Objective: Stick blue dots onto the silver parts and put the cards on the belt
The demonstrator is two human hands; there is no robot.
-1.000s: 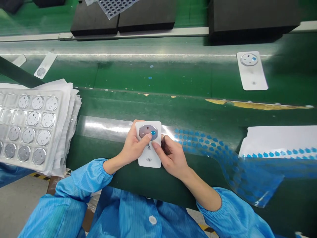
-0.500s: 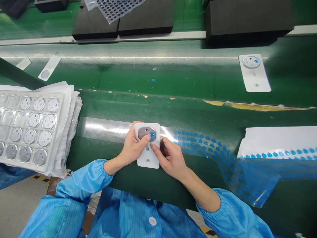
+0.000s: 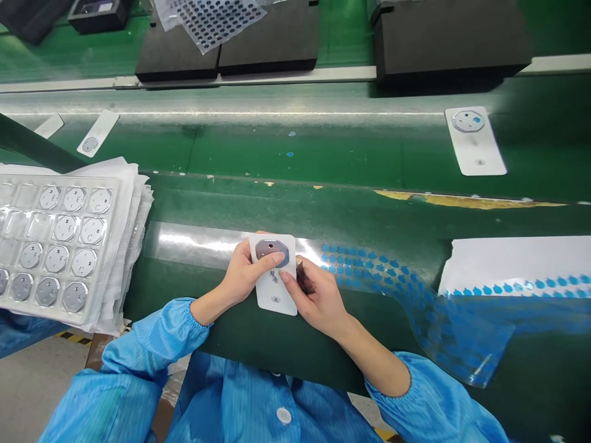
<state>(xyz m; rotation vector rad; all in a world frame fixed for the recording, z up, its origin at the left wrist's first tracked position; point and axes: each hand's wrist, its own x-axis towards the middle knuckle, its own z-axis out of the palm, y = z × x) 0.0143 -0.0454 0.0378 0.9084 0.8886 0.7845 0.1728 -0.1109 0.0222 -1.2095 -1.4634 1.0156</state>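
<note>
A white panel that looks like a phone back cover (image 3: 276,294) is held up in front of my body, with a grey octagonal plate (image 3: 265,248) near its top and small dark print below. My left hand (image 3: 247,271) grips its left side, the thumb pressed over the right part of the plate and a bit of blue showing by the thumb tip. At the right edge, my right hand (image 3: 318,292) has its thumb on the cover's face and its other fingers curled. Something dark shows among those curled fingers; its kind cannot be made out.
Left is a clear tray (image 3: 113,246) of octagonal plates on white sheets. A clear strip with blue dots (image 3: 369,261) runs right to white paper (image 3: 517,264). Another white cover (image 3: 475,144) lies farther back. Black foam blocks (image 3: 272,46) stand behind, under a dotted sheet (image 3: 217,21).
My left thumb has slid onto the spot where the blue dot showed, mostly covering it. The cover has tilted slightly. My right hand stays at its right edge.
</note>
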